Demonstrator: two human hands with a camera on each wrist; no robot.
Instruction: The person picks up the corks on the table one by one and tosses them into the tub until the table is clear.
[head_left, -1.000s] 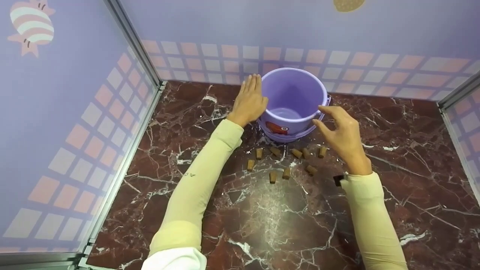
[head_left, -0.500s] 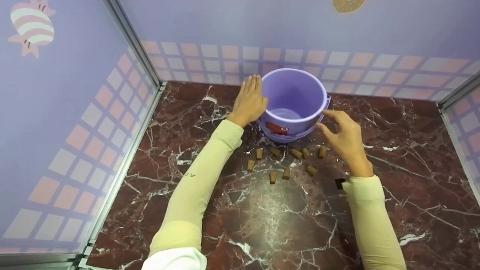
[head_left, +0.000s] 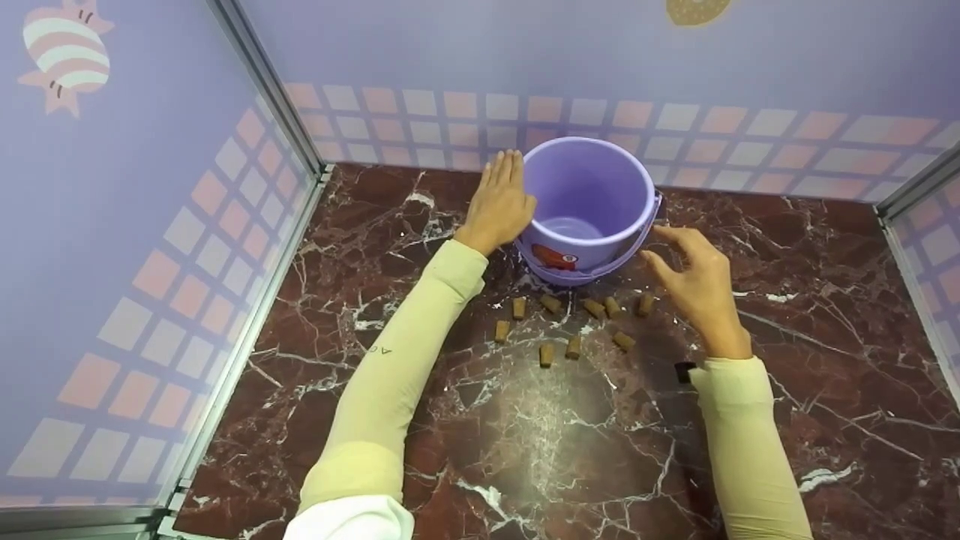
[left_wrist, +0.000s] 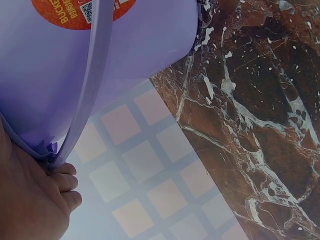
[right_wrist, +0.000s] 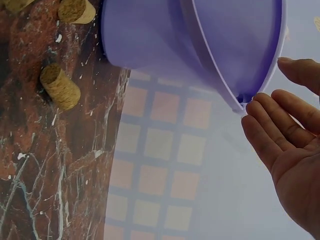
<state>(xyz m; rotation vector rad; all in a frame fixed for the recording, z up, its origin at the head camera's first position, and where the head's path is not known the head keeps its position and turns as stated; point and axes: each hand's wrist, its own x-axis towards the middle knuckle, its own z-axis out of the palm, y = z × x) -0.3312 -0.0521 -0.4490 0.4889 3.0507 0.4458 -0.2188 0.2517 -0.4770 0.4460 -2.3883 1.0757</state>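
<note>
A purple bucket (head_left: 568, 255) with a red label stands upright, its handle hanging down across the front. My left hand (head_left: 498, 204) lies with straight fingers against the bucket's left side at the rim; beside the handle joint, the left wrist view shows its fingers (left_wrist: 67, 185) partly behind the handle (left_wrist: 89, 85). Just off the bucket's right side is my right hand (head_left: 694, 281), thumb and fingers apart and nothing between them. Its fingertips come close to the handle joint in the right wrist view. Several corks (head_left: 546, 355) lie scattered in front of the bucket.
The tabletop (head_left: 480, 465) is dark red marbled stone. A purple back wall (head_left: 420, 45) with pink and white squares rises close behind the bucket. Another panel (head_left: 150, 187) bounds the left side, with metal framing at the corners.
My right hand has drawn back from the bucket's rim, down and to the right. The handle's right side has shifted slightly. My left hand and the corks stay put.
</note>
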